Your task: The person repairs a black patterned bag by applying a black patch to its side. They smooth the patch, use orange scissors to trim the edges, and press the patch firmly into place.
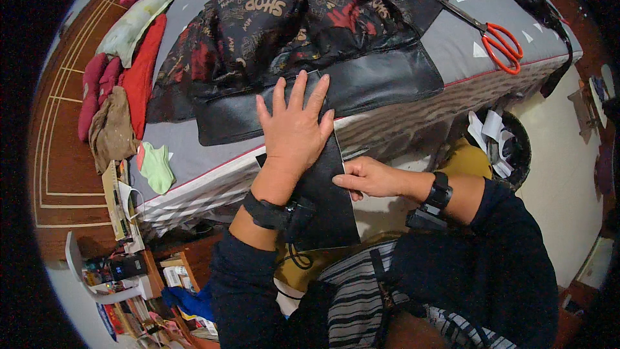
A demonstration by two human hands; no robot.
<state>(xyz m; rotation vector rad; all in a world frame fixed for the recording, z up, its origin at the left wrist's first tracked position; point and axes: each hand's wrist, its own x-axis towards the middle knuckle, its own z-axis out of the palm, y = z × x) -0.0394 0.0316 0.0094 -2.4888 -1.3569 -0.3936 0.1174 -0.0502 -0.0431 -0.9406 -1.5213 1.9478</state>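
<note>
A black leather-like jacket with a dark printed lining (271, 32) lies spread over the bed, its plain black border (387, 77) near the bed's edge. My left hand (294, 126) presses flat with spread fingers on a black strip over that border. This black leather-like strip (329, 200) hangs down from the bed edge toward my lap. Lower on its right edge, my right hand (371, 178) pinches the strip between thumb and fingers. Orange-handled scissors (500, 45) rest on the bed to the right, blades pointing toward the jacket.
A grey patterned bed cover (452, 32) lies under the jacket. Light green socks (155, 167), a brown cloth (113, 126) and a red cloth (145, 71) lie at left. A dark bin (520, 148) with white scraps stands at right. Shelves with books (155, 323) are at lower left.
</note>
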